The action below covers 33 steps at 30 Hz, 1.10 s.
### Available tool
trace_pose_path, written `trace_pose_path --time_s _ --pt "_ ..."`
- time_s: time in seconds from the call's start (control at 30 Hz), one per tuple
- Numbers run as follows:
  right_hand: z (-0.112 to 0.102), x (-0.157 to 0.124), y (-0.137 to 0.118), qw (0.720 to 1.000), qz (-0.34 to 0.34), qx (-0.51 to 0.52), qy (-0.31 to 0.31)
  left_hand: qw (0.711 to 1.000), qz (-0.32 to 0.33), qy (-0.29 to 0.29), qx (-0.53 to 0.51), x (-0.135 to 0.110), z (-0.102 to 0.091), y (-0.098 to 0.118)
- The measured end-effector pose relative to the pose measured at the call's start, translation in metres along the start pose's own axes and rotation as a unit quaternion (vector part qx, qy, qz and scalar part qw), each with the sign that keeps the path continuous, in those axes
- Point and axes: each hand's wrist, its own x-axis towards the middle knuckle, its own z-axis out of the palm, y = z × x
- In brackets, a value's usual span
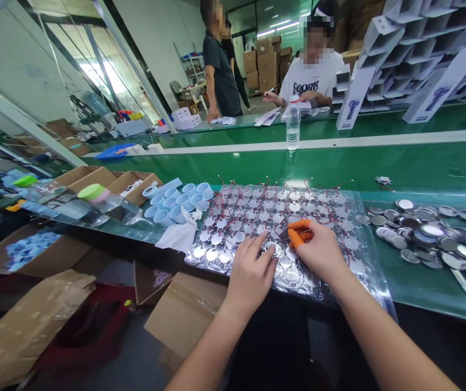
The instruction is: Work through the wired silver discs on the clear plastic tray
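Green belt-topped surface [420, 163] of a packing line runs across the head view. Two people stand or sit at its far side, near stacked white cartons [412, 49] and a clear plastic water bottle [293, 122]. At the near edge lies a clear plastic sheet [373, 277] covered with small round silver discs with thin red wires [257, 209].

On these discs the left hand [253, 271] lies open, palm down, with its fingers spread near the sheet's front edge. Beside it the right hand [320, 252] wears orange rubber finger cots [298, 236] on thumb and forefinger. These two are pinched closed on a small dark piece [283, 234] just above the discs; what that piece is cannot be told.

Pale blue plastic cups [179, 202] stand to the left, and a heap of larger mirror-bright metal discs [428, 239] lies to the right.

Judged by look, the wired discs are light, stiff and slick, and their fine wires would snag or tear easily. Hold is best taken at a disc's rim, not by the wire.
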Motion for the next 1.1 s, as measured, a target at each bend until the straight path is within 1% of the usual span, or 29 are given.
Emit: trace_pose_path --time_s 0.07,0.13,0.23,0.3,0.37,0.4,0.47,0.53,0.57,0.63,0.7,0.73,0.77,0.8,0.83,0.87,0.9,0.97,1.03,1.1 --pt "-0.004 0.0 -0.002 0.999 -0.001 0.012 0.048 1.0 0.005 -0.012 -0.016 0.002 -0.001 -0.003" --pt "-0.011 0.0 -0.006 0.996 0.009 0.04 0.078 0.999 -0.003 -0.037 -0.029 0.008 -0.005 -0.005" --pt "-0.023 -0.001 -0.012 0.988 0.026 0.105 0.107 0.995 -0.028 -0.078 -0.056 0.027 -0.013 -0.01" --pt "-0.032 -0.001 -0.016 0.978 0.036 0.157 0.13 0.99 -0.039 -0.106 -0.085 0.054 -0.014 -0.016" --pt "-0.042 -0.001 -0.019 0.963 0.041 0.209 0.162 0.985 -0.044 -0.121 -0.116 0.096 -0.006 -0.024" --pt "-0.046 0.0 -0.019 0.955 0.041 0.235 0.178 0.983 -0.046 -0.121 -0.128 0.122 0.001 -0.028" --pt "-0.053 0.002 -0.019 0.939 0.04 0.278 0.2 0.982 -0.057 -0.108 -0.145 0.178 0.025 -0.032" --pt "-0.056 0.004 -0.018 0.929 0.039 0.305 0.208 0.982 -0.058 -0.107 -0.144 0.231 0.055 -0.033" --pt "-0.057 0.006 -0.016 0.926 0.039 0.312 0.208 0.982 -0.061 -0.109 -0.141 0.253 0.071 -0.033" --pt "-0.057 0.008 -0.014 0.922 0.039 0.322 0.21 0.982 -0.068 -0.121 -0.128 0.286 0.1 -0.031" --pt "-0.055 0.01 -0.013 0.919 0.039 0.329 0.214 0.981 -0.076 -0.138 -0.11 0.303 0.121 -0.03" --pt "-0.055 0.011 -0.014 0.918 0.04 0.331 0.214 0.981 -0.078 -0.146 -0.1 0.305 0.126 -0.03" --pt "-0.055 0.01 -0.015 0.918 0.042 0.332 0.211 0.981 -0.08 -0.152 -0.091 0.305 0.128 -0.032" --pt "-0.055 0.01 -0.016 0.919 0.043 0.333 0.206 0.981 -0.08 -0.155 -0.084 0.302 0.125 -0.034" --pt "-0.055 0.009 -0.017 0.92 0.045 0.335 0.2 0.982 -0.079 -0.155 -0.077 0.297 0.118 -0.038" --pt "-0.056 0.007 -0.019 0.92 0.046 0.338 0.193 0.983 -0.076 -0.153 -0.072 0.288 0.106 -0.042" --pt "-0.056 0.006 -0.021 0.92 0.048 0.341 0.189 0.983 -0.072 -0.151 -0.068 0.276 0.091 -0.047" --pt "-0.057 0.003 -0.024 0.92 0.049 0.344 0.184 0.984 -0.063 -0.156 -0.063 0.242 0.052 -0.057" --pt "-0.057 0.001 -0.025 0.92 0.05 0.342 0.183 0.981 -0.053 -0.175 -0.059 0.197 0.009 -0.064" --pt "-0.054 -0.001 -0.025 0.923 0.052 0.337 0.179 0.977 -0.038 -0.205 -0.052 0.148 -0.029 -0.066"
